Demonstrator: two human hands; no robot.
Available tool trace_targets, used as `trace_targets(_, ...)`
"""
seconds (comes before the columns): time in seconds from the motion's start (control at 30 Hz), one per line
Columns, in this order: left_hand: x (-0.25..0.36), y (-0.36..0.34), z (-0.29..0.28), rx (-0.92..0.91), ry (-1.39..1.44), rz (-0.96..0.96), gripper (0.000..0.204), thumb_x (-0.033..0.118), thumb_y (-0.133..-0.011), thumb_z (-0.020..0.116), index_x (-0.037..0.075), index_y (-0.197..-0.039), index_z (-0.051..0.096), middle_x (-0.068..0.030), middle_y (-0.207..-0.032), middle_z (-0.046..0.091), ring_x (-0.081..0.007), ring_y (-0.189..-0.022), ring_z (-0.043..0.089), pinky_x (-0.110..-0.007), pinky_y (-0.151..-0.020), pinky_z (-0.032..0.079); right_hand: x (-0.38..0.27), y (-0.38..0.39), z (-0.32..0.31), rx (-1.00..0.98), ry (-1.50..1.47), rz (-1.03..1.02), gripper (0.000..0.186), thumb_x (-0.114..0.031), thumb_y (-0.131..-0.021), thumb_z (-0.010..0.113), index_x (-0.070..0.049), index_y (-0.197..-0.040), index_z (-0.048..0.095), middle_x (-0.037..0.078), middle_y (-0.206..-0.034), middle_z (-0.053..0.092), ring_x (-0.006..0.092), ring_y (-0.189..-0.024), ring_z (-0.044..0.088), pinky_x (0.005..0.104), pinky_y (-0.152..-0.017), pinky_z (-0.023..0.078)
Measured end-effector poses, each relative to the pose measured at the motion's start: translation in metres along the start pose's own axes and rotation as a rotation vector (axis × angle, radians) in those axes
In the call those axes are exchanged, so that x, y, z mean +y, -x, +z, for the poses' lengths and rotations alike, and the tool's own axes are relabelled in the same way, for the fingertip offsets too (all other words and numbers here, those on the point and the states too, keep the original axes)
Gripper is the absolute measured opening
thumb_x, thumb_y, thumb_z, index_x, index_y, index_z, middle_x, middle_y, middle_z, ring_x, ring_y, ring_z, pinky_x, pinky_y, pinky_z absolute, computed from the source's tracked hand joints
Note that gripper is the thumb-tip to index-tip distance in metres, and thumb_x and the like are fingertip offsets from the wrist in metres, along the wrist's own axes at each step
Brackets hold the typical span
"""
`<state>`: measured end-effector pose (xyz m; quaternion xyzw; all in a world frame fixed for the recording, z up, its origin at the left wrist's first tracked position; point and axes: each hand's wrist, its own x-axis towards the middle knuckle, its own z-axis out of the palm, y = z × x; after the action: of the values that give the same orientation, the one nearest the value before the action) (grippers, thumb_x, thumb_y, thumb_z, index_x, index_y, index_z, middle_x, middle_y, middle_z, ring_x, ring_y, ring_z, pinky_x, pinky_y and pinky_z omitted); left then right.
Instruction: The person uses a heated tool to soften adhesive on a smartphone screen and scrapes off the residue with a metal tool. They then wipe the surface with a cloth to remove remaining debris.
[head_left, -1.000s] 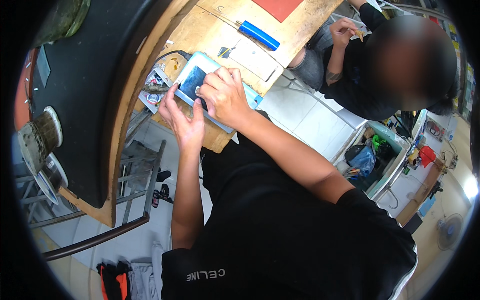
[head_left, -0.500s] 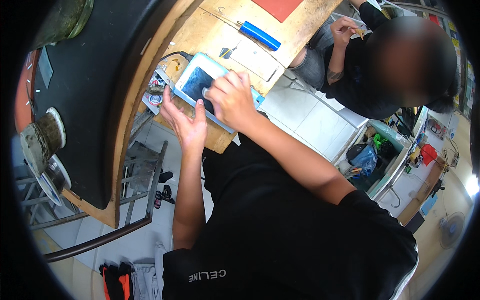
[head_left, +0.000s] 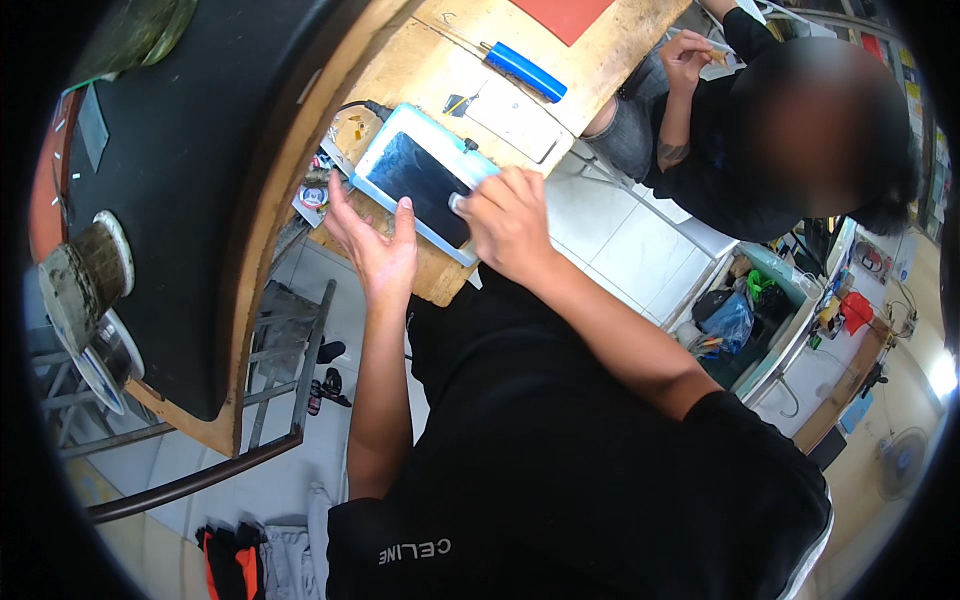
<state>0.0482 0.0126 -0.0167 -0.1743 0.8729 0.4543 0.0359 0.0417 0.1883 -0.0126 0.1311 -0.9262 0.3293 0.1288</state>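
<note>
A corded, box-like device point(head_left: 408, 115) with a pale blue and white frame lies on the wooden bench. Within its frame is a dark, glossy rectangular panel point(head_left: 415, 178) with cloudy bluish smears. My right hand point(head_left: 510, 225) pinches a small whitish wad point(head_left: 457, 203) at the panel's right part; its material is unclear. At the device's near left edge, my left hand point(head_left: 372, 248) has its fingers and thumb spread, with nothing between them. Its fingertips are close to the frame, perhaps touching it.
A blue cylinder point(head_left: 525, 71), a white flat rectangular piece point(head_left: 515, 120) and a red mat point(head_left: 565, 15) lie on the wooden bench point(head_left: 610, 60). A black-topped curved table point(head_left: 200, 200) stands left. A co-worker in black point(head_left: 740, 180) sits at the right, holding something small.
My right hand has slid to the right across the panel with the whitish wad, uncovering more of the dark surface. My left hand has barely moved.
</note>
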Motion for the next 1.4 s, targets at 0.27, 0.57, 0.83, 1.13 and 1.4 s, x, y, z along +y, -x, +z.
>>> trace_targets(0.27,-0.004,0.000,-0.002,-0.011,0.005,0.014,0.097,0.016,-0.088,0.083,0.009,-0.165,0.023,-0.0276,-0.148,0.038,-0.0427,-0.139,0.039,-0.053,-0.113,0.038,0.011,-0.025,0.016,0.032,-0.036,-0.005,0.013,-0.007,-0.072,0.080,-0.011,-0.082,0.072,0.002,-0.082,0.056,0.0254,-0.088,0.056,0.0408,-0.083,0.038)
trace_targets(0.57,-0.004,-0.001,-0.001,-0.017,0.025,-0.009,0.096,0.015,-0.088,0.083,0.009,-0.164,0.025,-0.0275,-0.149,0.037,-0.0423,-0.139,0.039,-0.053,-0.112,0.039,0.011,-0.005,0.005,0.102,-0.005,0.035,0.011,-0.008,-0.073,0.079,-0.011,-0.078,0.071,0.002,-0.085,0.059,0.0245,-0.089,0.056,0.0407,-0.082,0.038)
trace_targets(0.83,-0.002,-0.001,-0.003,-0.026,-0.007,0.003,0.095,0.015,-0.089,0.083,0.010,-0.164,0.025,-0.0279,-0.150,0.035,-0.0418,-0.140,0.040,-0.052,-0.112,0.039,0.007,-0.006,-0.003,0.142,-0.023,0.013,0.016,-0.006,-0.070,0.078,-0.012,-0.083,0.072,0.002,-0.085,0.058,0.0251,-0.089,0.057,0.0419,-0.083,0.039)
trace_targets(1.13,-0.004,-0.002,-0.004,-0.037,-0.028,0.019,0.095,0.016,-0.088,0.083,0.010,-0.164,0.026,-0.0265,-0.149,0.037,-0.0415,-0.139,0.040,-0.052,-0.109,0.041,-0.005,0.004,0.014,-0.005,-0.042,0.003,0.021,-0.003,-0.071,0.077,-0.012,-0.090,0.072,0.002,-0.088,0.060,0.0250,-0.088,0.057,0.0418,-0.085,0.039)
trace_targets(1.4,-0.007,-0.003,0.001,-0.020,0.003,-0.005,0.094,0.016,-0.088,0.083,0.012,-0.164,0.027,-0.0257,-0.149,0.039,-0.0403,-0.138,0.042,-0.052,-0.109,0.042,0.001,0.007,-0.005,-0.031,0.010,-0.026,0.014,-0.006,-0.072,0.075,-0.011,-0.085,0.072,0.002,-0.088,0.059,0.0239,-0.092,0.057,0.0435,-0.088,0.040)
